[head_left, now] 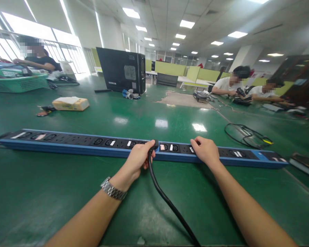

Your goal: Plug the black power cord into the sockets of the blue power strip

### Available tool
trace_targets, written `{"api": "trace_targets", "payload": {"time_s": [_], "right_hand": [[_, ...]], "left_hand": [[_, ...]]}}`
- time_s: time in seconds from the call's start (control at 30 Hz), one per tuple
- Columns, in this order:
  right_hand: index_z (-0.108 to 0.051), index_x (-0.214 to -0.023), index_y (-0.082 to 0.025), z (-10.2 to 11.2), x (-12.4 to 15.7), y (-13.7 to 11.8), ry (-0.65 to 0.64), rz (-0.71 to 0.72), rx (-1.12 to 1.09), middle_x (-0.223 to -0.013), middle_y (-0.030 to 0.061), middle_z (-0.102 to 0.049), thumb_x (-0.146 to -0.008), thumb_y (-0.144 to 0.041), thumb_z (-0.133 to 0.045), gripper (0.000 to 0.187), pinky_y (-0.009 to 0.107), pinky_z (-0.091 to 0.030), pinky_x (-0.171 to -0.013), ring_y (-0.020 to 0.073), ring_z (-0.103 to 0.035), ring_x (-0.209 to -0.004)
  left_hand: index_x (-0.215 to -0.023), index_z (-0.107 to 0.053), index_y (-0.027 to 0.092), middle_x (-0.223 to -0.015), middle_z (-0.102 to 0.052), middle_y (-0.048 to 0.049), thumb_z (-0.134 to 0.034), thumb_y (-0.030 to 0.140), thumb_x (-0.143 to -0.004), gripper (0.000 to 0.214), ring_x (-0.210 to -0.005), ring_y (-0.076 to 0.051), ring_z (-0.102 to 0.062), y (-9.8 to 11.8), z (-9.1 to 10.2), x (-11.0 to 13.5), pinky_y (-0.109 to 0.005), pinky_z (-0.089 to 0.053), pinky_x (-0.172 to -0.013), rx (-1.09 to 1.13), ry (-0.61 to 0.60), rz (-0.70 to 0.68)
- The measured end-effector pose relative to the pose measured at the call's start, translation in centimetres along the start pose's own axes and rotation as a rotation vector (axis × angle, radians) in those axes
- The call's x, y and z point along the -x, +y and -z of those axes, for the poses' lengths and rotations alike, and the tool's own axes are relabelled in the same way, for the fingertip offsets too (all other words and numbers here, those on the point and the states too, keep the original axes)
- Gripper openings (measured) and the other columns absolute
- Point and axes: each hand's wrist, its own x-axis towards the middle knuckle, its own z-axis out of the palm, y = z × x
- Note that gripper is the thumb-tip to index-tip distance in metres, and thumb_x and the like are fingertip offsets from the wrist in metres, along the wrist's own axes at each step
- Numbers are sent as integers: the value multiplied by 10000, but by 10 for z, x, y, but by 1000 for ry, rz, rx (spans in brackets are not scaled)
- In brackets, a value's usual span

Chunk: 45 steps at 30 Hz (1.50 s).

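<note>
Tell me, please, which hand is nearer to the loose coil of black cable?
Right. The right hand rests on the blue power strip, just left of the cable coil; the left hand, gripping a black plug, sits farther left along the strip.

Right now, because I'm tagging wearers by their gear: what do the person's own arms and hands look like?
The left forearm and right forearm are bare, with no sleeves in view. Neither the left hand nor the right hand wears a glove or a visible ring. The left wrist carries a silver metal link-band watch; the right wrist has nothing on it.
</note>
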Motion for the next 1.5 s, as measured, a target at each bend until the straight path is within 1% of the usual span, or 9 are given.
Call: {"api": "trace_targets", "payload": {"time_s": [0.17, 0.57, 0.8, 0.93, 1.03, 1.1, 1.17, 1.3, 1.5], "right_hand": [[-695, -797, -243, 0, -1, 0, -2, -1, 3, -820, 41, -709, -869, -497, -391, 403, 249, -305, -571, 181, -612, -773], [-698, -807, -237, 0, 2, -1, 3, 6, 13, -831, 46, -708, -873, -486, -385, 406, 252, -301, -569, 177, -609, -777], [-695, -785, -248, 0, -1, 0, -13, -13, -13, -817, 34, -704, -861, -501, -399, 396, 253, -300, -559, 176, -600, -759], [-687, -780, -253, -1, -1, 2, -12, -6, -27, -811, 26, -699, -857, -502, -397, 390, 253, -294, -561, 172, -589, -750], [-676, -759, -248, -1, -1, 2, -5, 9, -27, -804, 27, -694, -857, -501, -392, 393, 255, -292, -564, 171, -585, -747], [-672, -752, -246, -1, 0, 1, -4, 17, -24, -799, 29, -691, -857, -503, -390, 396, 256, -289, -563, 173, -584, -746], [-675, -757, -247, -1, 0, -1, -12, 10, -18, -795, 31, -690, -855, -509, -390, 399, 256, -286, -562, 176, -583, -743], [-686, -771, -248, 1, 0, -2, -33, -9, -1, -812, 40, -694, -859, -513, -386, 410, 256, -290, -564, 177, -585, -746], [-692, -782, -250, -1, -1, 1, -20, 15, 11, -813, 36, -700, -866, -511, -389, 408, 254, -292, -562, 178, -595, -754]], "left_hand": [[-472, -551, 148, -284, -401, 12, -547, 522, -775, 481, -249, -79, -358, -3, -1, -6, -176, -217, -294, -64, 32, -4], [-581, -610, 120, -402, -527, -11, -543, 558, -766, 480, -285, -74, -418, -13, -4, -1, -173, -273, -300, -78, -13, -17], [-675, -571, 135, -490, -565, -1, -562, 573, -790, 453, -411, -92, -502, 8, -5, 15, -199, -396, -402, 285, -64, -296], [-666, -496, 165, -451, -479, 44, -526, 516, -851, 398, -423, -74, -455, 37, 24, 25, -202, -391, -436, 526, -47, -300], [-598, -358, 189, -374, -306, 82, -299, 457, -960, 454, -351, -31, -292, 51, 66, 27, -156, -253, -393, 621, -13, -285], [-591, -336, 183, -369, -288, 83, -222, 389, -981, 455, -349, -11, -271, 52, 92, 25, -127, -208, -415, 549, 42, -255], [-576, -360, 178, -347, -274, 87, -333, 379, -952, 427, -325, -10, -242, 44, 109, 20, -121, -176, -394, 366, 71, -116], [-532, -415, 180, -311, -302, 68, -551, 436, -820, 409, -278, -41, -248, 22, 117, 8, -153, -170, -318, 107, 175, 64], [-486, -441, 162, -290, -313, 49, -558, 490, -785, 459, -258, -50, -265, 12, 111, 1, -149, -171, -310, 31, 168, 111]]}}
